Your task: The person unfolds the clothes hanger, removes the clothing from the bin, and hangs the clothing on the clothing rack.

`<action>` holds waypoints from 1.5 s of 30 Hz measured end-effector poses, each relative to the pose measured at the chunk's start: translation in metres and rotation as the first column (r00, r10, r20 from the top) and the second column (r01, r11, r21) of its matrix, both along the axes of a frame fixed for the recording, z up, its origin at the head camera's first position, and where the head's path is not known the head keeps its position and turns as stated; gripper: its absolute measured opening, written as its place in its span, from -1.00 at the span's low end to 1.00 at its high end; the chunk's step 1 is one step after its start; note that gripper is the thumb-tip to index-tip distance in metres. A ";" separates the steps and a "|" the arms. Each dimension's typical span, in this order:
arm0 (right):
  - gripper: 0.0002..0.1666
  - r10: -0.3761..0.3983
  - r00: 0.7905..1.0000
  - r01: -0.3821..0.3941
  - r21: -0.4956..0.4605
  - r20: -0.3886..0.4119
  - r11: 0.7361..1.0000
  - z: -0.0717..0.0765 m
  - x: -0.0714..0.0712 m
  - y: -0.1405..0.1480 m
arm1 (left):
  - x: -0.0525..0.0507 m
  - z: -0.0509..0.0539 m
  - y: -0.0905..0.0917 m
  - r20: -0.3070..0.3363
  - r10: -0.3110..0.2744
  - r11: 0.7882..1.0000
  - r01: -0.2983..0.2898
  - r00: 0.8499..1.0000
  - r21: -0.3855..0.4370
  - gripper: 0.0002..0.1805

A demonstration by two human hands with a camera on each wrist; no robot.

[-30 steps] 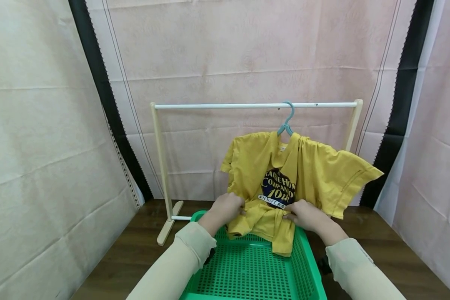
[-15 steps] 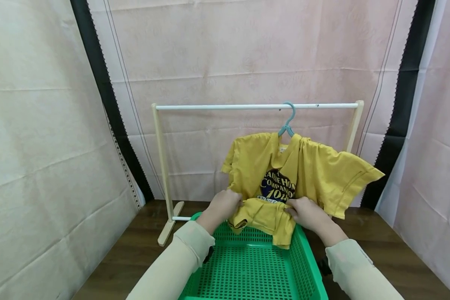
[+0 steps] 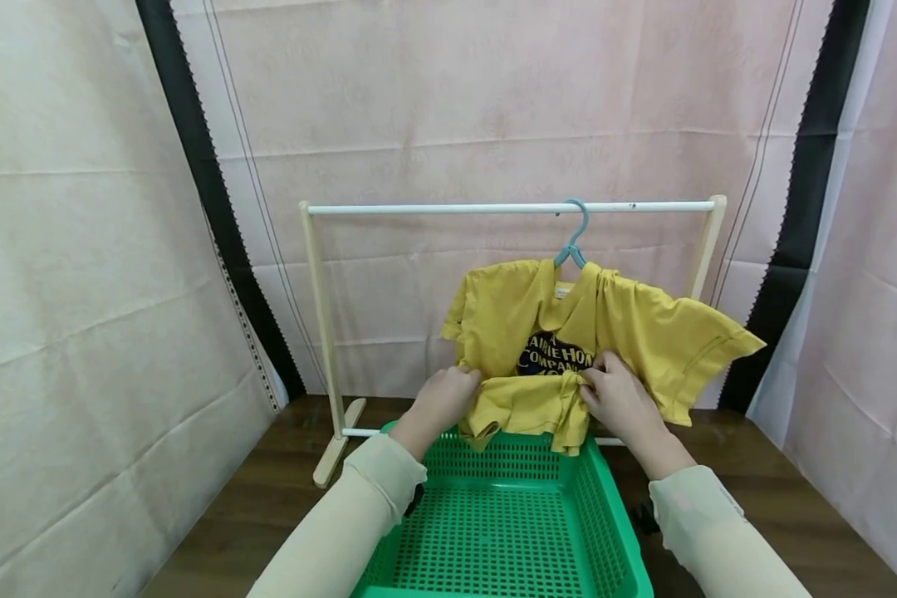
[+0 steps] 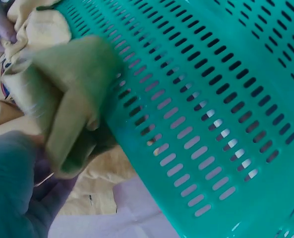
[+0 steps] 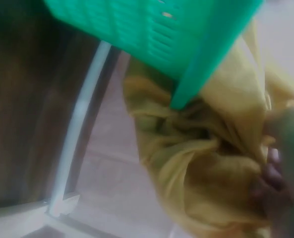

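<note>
A yellow T-shirt [image 3: 504, 311] with a dark printed badge hangs on a light blue hanger [image 3: 572, 247], hooked over the white bar of a small clothes rack [image 3: 419, 209]. My left hand [image 3: 445, 402] pinches the shirt's lower left side, and in the left wrist view the bunched yellow cloth [image 4: 70, 96] lies just beyond the fingers. On the opposite side my right hand [image 3: 622, 400] grips the gathered hem. Between the hands the bottom of the shirt is folded up and covers the lower part of the print. Cloth and blur partly hide my fingertips.
Below the shirt stands a green perforated basket [image 3: 493, 531], its far rim close under the hanging cloth. The rack's wooden foot [image 3: 340, 444] rests on the dark wooden table [image 3: 257, 507] at left. Pale fabric walls [image 3: 433, 100] surround the table.
Both hands have moved up, the right one more, lifting the shirt's lower edge away from the basket. More of the print is now covered by the folded hem.
</note>
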State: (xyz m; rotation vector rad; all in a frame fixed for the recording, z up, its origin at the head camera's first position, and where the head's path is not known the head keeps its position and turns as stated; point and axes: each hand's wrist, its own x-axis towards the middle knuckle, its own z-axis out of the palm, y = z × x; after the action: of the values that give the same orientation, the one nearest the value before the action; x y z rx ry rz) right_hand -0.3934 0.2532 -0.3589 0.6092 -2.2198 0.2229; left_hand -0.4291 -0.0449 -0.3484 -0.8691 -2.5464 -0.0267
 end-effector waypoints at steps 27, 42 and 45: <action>-0.83 0.117 0.856 -0.185 0.087 0.503 0.979 -0.007 0.009 -0.004 | 0.003 -0.013 0.000 0.395 -0.137 0.984 0.170 0.909 -0.050 -0.73; -0.83 0.037 0.938 -0.068 0.078 0.344 0.995 0.002 0.005 0.002 | -0.001 0.006 -0.004 0.303 -0.147 0.988 0.126 0.942 0.086 -0.82; -0.84 0.028 0.966 -0.045 0.059 0.257 0.997 0.004 0.004 0.003 | -0.001 0.012 -0.004 0.243 -0.143 0.986 0.116 0.959 0.123 -0.82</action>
State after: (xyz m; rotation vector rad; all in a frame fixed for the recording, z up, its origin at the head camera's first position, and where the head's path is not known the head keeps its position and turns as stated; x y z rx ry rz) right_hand -0.3897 0.2562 -0.3547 0.6896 -2.4739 0.2628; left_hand -0.4302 -0.0485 -0.3361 -1.0470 -2.6840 -0.3315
